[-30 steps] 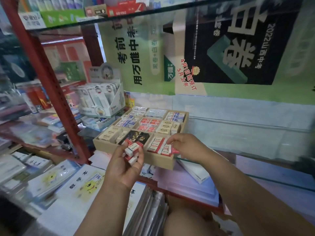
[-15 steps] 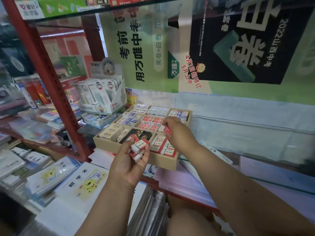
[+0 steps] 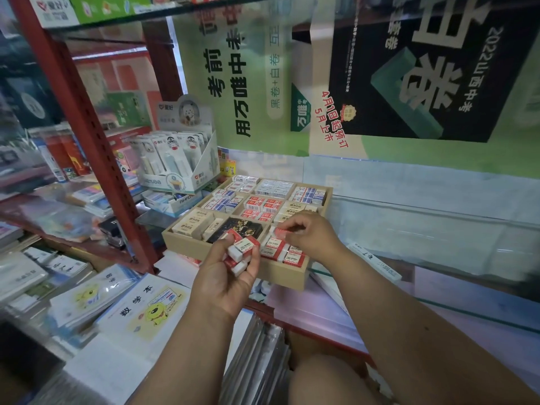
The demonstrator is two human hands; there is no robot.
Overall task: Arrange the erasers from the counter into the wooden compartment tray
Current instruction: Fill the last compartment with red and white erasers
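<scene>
My left hand (image 3: 226, 276) is curled around a loose stack of red-and-white erasers (image 3: 242, 249), several at once, held just in front of the near edge of the wooden compartment tray (image 3: 280, 273). My right hand (image 3: 309, 235) pinches a single eraser (image 3: 285, 230) at its fingertips, over the near right compartment (image 3: 287, 252), where erasers of the same red-and-white kind already lie in rows.

The main risk I see is the stack in my left hand. It is a handful, not a neat grip, and the lowest pieces poke out between my fingers; if I relax or tilt that hand while I watch the right one, one may slide out and fall off the worktop toward the notebooks (image 3: 146, 305) below and to the left.

The second risk is the placing itself. The compartment looks nearly full, so the eraser I hold may land on top of its neighbours, sit crooked, or nudge a row out of line. If I press it in, it could tip one over the divider into the black-packaged compartment (image 3: 239, 229) to the left.

The tray's near right corner seems to overhang the glass shelf edge, though I can't tell how far; a hard push down there might rock it.
</scene>
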